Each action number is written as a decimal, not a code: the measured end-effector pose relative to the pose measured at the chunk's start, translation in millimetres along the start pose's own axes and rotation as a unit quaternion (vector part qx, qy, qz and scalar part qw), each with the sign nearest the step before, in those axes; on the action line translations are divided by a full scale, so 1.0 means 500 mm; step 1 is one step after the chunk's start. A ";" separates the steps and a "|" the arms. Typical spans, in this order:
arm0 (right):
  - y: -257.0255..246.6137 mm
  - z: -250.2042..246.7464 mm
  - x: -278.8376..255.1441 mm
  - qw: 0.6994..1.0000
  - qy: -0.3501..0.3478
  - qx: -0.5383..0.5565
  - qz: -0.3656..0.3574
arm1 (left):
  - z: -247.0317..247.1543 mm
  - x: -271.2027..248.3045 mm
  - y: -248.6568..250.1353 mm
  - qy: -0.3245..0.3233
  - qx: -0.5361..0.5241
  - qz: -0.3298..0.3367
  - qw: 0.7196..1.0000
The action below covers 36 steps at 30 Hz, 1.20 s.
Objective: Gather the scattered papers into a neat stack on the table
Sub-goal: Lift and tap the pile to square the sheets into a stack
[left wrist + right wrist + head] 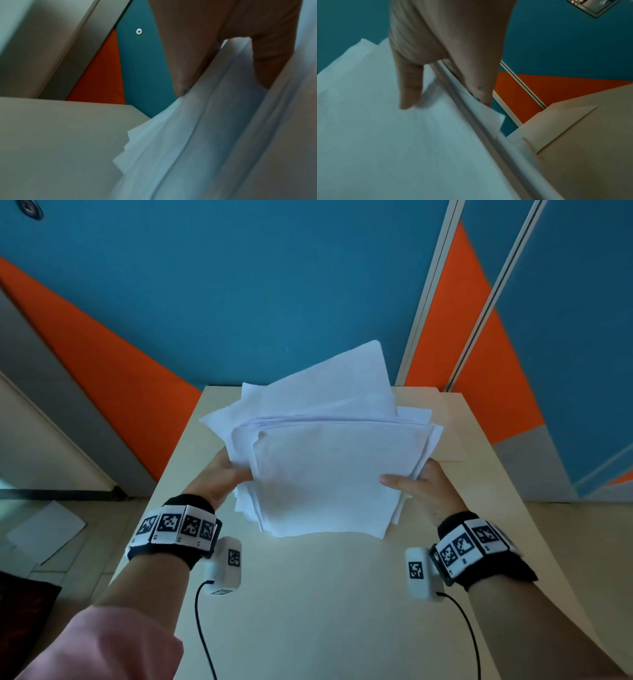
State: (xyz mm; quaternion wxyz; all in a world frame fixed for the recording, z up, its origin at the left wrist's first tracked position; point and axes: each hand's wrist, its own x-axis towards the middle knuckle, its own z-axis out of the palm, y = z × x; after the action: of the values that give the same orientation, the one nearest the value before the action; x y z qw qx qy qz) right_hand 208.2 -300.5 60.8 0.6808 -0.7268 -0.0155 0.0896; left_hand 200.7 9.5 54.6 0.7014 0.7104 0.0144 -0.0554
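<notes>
An uneven bundle of white papers (329, 460) is held up above the beige table (308, 594), its sheets fanned out of line at the far end. My left hand (224, 474) grips the bundle's left edge, thumb on top and fingers hidden beneath. My right hand (416, 484) grips the right edge, its thumb lying across the top sheet. In the left wrist view the staggered paper edges (171, 148) run past my left hand (223, 54). In the right wrist view the thumb of my right hand (436, 67) presses on the top sheet (376, 135), fingers under the stack.
A manila folder (448, 436) lies flat at the table's far right, also seen as the folder (556, 128) in the right wrist view. One loose white sheet (44, 529) lies on the floor to the left. A blue and orange wall (239, 285) stands behind the table.
</notes>
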 end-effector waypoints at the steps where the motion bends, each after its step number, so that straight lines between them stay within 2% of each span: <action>1: 0.001 0.006 0.003 1.000 0.018 0.003 -0.001 | 0.007 0.002 0.005 0.001 -0.005 0.001 1.000; 4: 0.002 0.020 0.009 0.998 0.066 0.013 0.002 | 0.014 -0.001 0.006 -0.013 -0.061 -0.014 0.998; 6: -0.001 0.024 0.013 0.996 0.090 0.010 0.000 | 0.001 -0.006 -0.008 -0.055 -0.090 -0.029 0.994; 9: -0.006 0.025 0.031 0.993 0.118 0.001 0.005 | -0.004 -0.013 -0.022 -0.107 -0.059 -0.025 0.992; 11: -0.010 0.033 0.045 0.991 0.131 -0.018 0.014 | 0.012 -0.008 -0.022 -0.066 0.004 -0.032 0.997; 14: -0.015 0.043 0.063 0.990 0.134 -0.033 0.028 | 0.037 0.012 -0.031 0.093 0.045 -0.034 0.994; 15: -0.016 0.044 0.068 0.991 0.128 -0.037 0.031 | 0.042 0.016 -0.031 0.123 0.037 -0.038 0.991; 17: -0.026 0.042 0.072 0.992 0.111 -0.043 0.033 | 0.038 0.022 -0.025 0.137 0.024 -0.039 0.990; 21: -0.056 0.025 0.074 0.999 0.048 -0.020 -0.001 | 0.000 0.019 -0.010 0.102 -0.021 -0.048 0.993; 24: -0.037 0.016 0.090 0.997 0.044 -0.057 -0.006 | -0.032 0.022 -0.055 0.123 0.016 -0.139 0.983; 26: 0.008 0.008 0.104 0.992 0.046 -0.103 0.056 | -0.041 0.017 -0.100 0.141 0.085 -0.224 0.960; 28: 0.075 -0.003 0.119 0.976 0.059 -0.169 0.122 | -0.041 0.010 -0.139 0.146 0.165 -0.288 0.932; 32: 0.190 -0.011 0.137 0.895 0.089 -0.403 0.171 | -0.028 -0.004 -0.187 0.167 0.249 -0.342 0.891; 34: 0.215 -0.004 0.138 0.856 0.107 -0.472 0.183 | -0.024 -0.009 -0.195 0.171 0.259 -0.352 0.883; 36: 0.227 0.013 0.146 0.833 0.127 -0.501 0.197 | -0.024 -0.012 -0.196 0.172 0.264 -0.354 0.880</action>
State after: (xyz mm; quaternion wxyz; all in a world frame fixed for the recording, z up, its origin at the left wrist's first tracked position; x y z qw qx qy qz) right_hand 267.9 -291.9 -60.1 0.1874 -0.9610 0.1716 0.1090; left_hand 185.8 23.4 -42.0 0.4078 0.8152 0.3701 -0.1792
